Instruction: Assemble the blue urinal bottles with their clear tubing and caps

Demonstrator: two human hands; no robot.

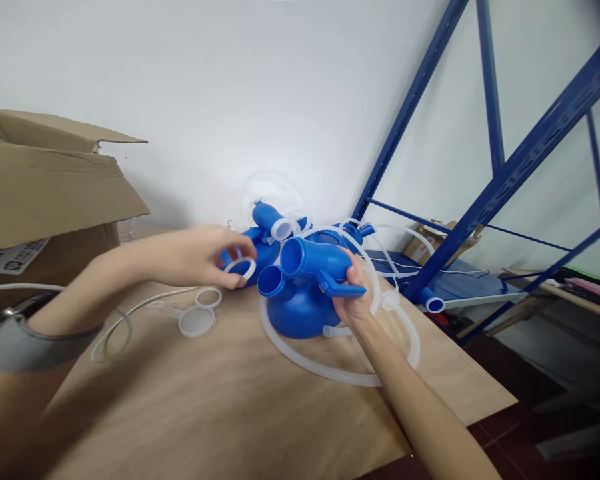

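Observation:
My left hand (205,255) pinches a white plastic ring (253,269) between thumb and fingers, just left of a blue plastic urinal bottle (305,315). That bottle stands on the wooden table, its wide angled neck and a shorter round spout facing me. My right hand (356,297) grips the bottle's right side, behind its blue handle (343,289); some of the fingers are hidden. A translucent tube (325,375) curls around the bottle's base. On the table below my left hand lies a white cap (197,321) with a ring attached.
Behind are more blue bottles (267,217) with tubes, against the white wall. An opened cardboard box (45,193) stands at the left, with a pale cable (130,307) running near it. Blue metal shelving (525,153) rises at the right, beyond the table's edge (480,377).

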